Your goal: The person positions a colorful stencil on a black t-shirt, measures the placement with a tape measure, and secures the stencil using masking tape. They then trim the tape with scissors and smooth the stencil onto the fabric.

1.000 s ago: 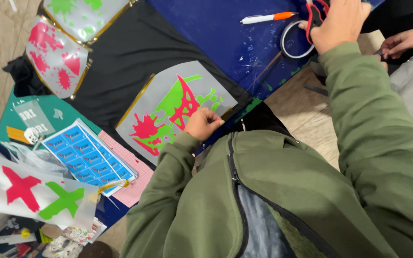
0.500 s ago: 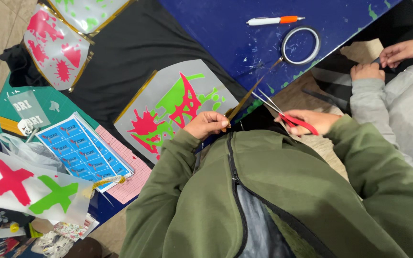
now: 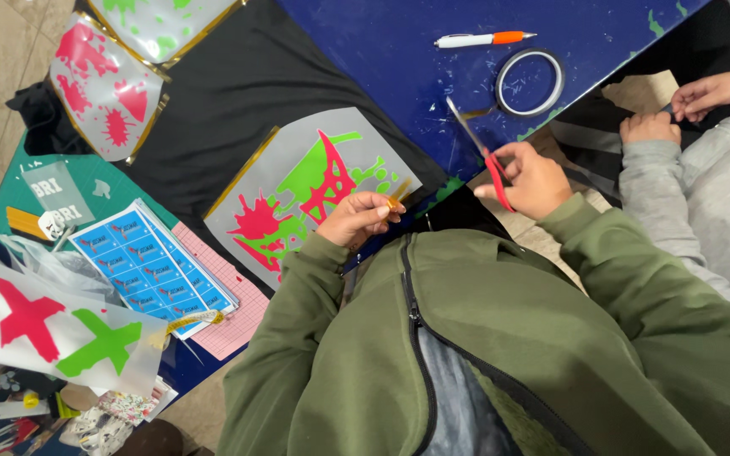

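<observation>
My left hand [image 3: 356, 218] pinches a small gold strip of tape [image 3: 397, 194] at the near edge of a grey sheet [image 3: 310, 190] printed with green and pink splashes. My right hand [image 3: 532, 179] grips red-handled scissors [image 3: 483, 156], blades pointing up and left toward a roll of clear tape [image 3: 530, 82] on the blue table [image 3: 382, 67]. The two hands are apart, the scissors about a hand's width right of the strip. My green jacket sleeves fill the lower part of the head view.
A white and orange pen [image 3: 483, 39] lies at the table's far side. More splash sheets [image 3: 105, 89] lie on black cloth [image 3: 230, 101]. A blue sticker sheet [image 3: 149, 266] and a cross-print sheet [image 3: 52, 329] lie left. Another person's hands [image 3: 678, 110] work at the right.
My right hand brought the scissors back from the tape roll toward my body, then lifted slightly. My left hand raised a gold strip off the sheet's edge.
</observation>
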